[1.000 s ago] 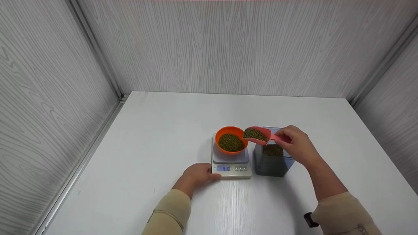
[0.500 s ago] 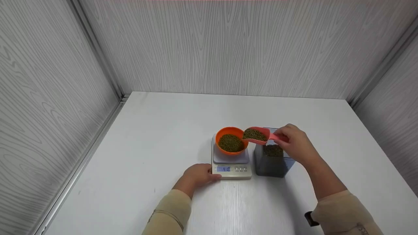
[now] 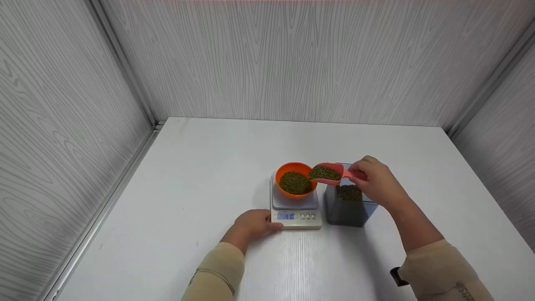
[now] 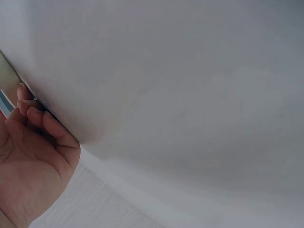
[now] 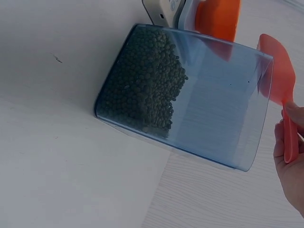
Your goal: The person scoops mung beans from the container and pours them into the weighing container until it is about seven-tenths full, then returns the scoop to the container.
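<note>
Pink plastic scoop (image 3: 339,170) of small green beans (image 3: 324,172), pinched by my right hand (image 3: 376,184), at right rim of orange round bowl (image 3: 288,168): pouring step, I judge, calling for gentle tilt. My left hand (image 3: 253,221) grips white digital scale (image 3: 297,222) under bowl. Blue-tinted clear plastic bin (image 3: 345,214), just right, could be bumped.

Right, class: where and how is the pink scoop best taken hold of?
Probably take the scoop by its slim handle, from the right: loaded, it points left towards the orange bowl, with the handle extending right into the right hand.
</note>
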The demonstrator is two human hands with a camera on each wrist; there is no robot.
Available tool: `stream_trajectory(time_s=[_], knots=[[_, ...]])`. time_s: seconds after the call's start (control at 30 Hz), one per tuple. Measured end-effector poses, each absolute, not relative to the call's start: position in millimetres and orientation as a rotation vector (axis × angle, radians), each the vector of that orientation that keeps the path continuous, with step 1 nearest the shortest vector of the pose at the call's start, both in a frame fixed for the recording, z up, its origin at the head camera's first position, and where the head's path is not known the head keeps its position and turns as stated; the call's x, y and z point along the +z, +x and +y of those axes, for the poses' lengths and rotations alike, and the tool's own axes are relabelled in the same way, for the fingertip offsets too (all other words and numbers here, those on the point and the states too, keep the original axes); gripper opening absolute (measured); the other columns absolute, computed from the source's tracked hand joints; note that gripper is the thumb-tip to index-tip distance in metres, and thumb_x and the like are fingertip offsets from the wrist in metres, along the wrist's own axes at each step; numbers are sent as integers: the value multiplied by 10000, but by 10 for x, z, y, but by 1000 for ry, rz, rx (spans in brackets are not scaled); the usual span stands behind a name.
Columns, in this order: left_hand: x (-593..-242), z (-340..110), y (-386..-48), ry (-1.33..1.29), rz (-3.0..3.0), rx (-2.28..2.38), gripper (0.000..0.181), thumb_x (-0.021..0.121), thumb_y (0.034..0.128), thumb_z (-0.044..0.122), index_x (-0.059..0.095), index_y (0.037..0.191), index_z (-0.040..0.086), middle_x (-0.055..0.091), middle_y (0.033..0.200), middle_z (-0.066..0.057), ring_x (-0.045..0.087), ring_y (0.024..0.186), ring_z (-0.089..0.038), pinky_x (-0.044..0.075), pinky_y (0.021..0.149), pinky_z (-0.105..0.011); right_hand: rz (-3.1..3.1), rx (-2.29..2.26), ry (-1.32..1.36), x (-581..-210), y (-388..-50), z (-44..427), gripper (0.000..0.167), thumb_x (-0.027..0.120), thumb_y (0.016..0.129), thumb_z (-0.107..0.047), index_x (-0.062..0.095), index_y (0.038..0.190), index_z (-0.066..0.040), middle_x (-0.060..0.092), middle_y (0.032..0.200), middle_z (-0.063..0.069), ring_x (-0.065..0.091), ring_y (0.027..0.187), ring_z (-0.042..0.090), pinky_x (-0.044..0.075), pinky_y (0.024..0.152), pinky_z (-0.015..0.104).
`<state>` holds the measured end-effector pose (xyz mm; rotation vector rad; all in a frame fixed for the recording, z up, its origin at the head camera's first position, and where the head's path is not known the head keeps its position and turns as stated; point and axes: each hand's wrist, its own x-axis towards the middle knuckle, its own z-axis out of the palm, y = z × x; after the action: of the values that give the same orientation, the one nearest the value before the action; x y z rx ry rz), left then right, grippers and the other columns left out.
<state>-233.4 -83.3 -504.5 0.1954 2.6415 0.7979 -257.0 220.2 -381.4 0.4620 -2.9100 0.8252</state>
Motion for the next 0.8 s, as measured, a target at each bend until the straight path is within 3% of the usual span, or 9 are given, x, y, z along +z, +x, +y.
stream_trajectory(time_s=[0.8], knots=[[-5050,-827,-2355,208,2645,739,353,613,779,552,598,886,216,570,864,24,500,829,-182,412,864,-389,-2889,813,539,-3791,-2598,2061,147,638,849,-112,638,988,-67,539,967,60,510,877,220,492,764,392]])
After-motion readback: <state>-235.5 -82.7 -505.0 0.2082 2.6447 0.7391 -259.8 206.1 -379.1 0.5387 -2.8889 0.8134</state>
